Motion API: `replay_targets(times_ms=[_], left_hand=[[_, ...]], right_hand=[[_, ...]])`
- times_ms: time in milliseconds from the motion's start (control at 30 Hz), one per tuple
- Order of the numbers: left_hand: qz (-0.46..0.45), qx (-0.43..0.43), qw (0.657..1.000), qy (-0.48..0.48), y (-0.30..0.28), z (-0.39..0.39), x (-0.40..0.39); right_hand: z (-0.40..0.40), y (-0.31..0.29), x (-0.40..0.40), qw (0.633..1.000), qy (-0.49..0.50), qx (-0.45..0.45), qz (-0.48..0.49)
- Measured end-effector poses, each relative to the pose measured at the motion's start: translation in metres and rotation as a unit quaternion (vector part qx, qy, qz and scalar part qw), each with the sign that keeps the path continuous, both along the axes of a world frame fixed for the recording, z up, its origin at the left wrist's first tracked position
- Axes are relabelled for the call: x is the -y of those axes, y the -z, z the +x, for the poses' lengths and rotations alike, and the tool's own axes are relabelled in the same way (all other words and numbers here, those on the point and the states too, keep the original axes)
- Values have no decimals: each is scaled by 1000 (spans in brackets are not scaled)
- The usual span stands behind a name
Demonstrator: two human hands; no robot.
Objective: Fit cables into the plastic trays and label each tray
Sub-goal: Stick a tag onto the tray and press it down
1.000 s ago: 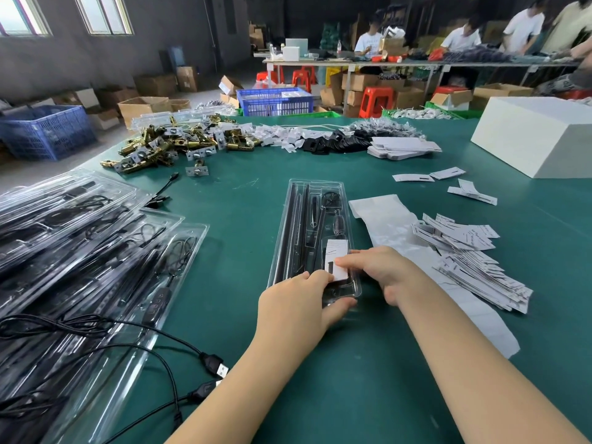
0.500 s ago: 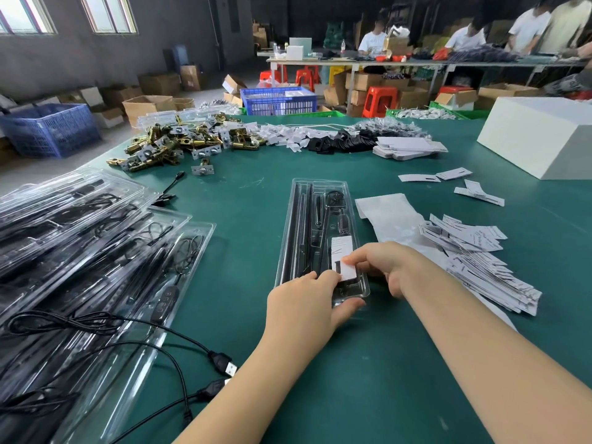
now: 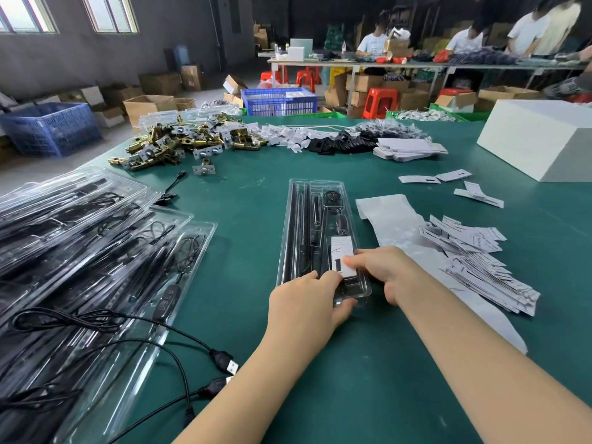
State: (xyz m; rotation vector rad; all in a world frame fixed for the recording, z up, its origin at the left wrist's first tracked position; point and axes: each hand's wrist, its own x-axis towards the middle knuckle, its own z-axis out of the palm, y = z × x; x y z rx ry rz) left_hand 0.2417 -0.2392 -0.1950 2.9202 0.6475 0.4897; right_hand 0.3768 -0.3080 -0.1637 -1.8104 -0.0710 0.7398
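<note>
A clear plastic tray (image 3: pixel 296 219) with black cables and parts in it lies lengthwise on the green table (image 3: pixel 368 379) in front of me. A white label (image 3: pixel 340 251) sits on its near right part. My left hand (image 3: pixel 304 302) grips the tray's near end, thumb under the rim, fingers on top. My right hand (image 3: pixel 381 267) has its fingertips on the label's near edge, the other fingers curled. Whether the label is stuck flat I cannot tell.
Stacked filled trays (image 3: pixel 80 251) and loose USB cables (image 3: pixel 221 357) lie at the left. A heap of white labels (image 3: pixel 480 257) and a backing strip (image 3: pixel 394 219) lie at the right. Brass latches (image 3: pixel 173 145), a white box (image 3: pixel 538 139) and people at a far table stand behind.
My right fingertips have shifted slightly along the label on the tray. The left hand keeps its grip on the near end. The camera has drifted a little.
</note>
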Motion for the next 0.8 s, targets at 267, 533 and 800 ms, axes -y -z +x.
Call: replay_targets(times_ms=[267, 533, 800], left_hand=[[6, 15, 1000, 3, 2, 0, -1], [18, 26, 999, 12, 3, 1, -1], [43, 45, 998, 19, 1, 1, 9]], right_hand=[[-2, 0, 1, 999, -24, 23, -6], [2, 0, 2, 997, -59, 33, -32], [5, -6, 0, 998, -51, -26, -32]])
